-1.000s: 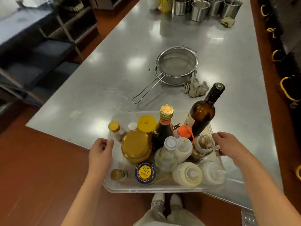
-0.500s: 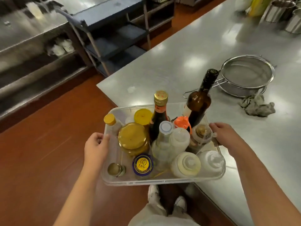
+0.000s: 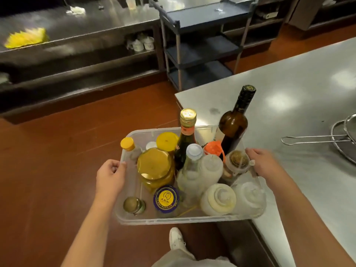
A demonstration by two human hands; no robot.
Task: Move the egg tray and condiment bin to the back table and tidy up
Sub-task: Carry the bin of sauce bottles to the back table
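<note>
The bin [image 3: 173, 220] sits at centre frame, partly over the floor [image 3: 57, 170] and partly over the tabletop [image 3: 289, 105] corner at right. The left hand [image 3: 110, 175] is on its left rim, the right hand [image 3: 263, 163] on its right. Bottles [image 3: 234, 122] and jars [image 3: 156, 167] stand in it. A strainer [image 3: 344, 137] lies on the tabletop at the right edge. A cart [image 3: 204, 41] stands at upper centre, a shelf [image 3: 77, 53] at upper left.

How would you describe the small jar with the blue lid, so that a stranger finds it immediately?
Look in the clear plastic bin held between both hands. At its near edge stands the small jar. Only its lid is dark blue with a yellow round emblem.
</note>
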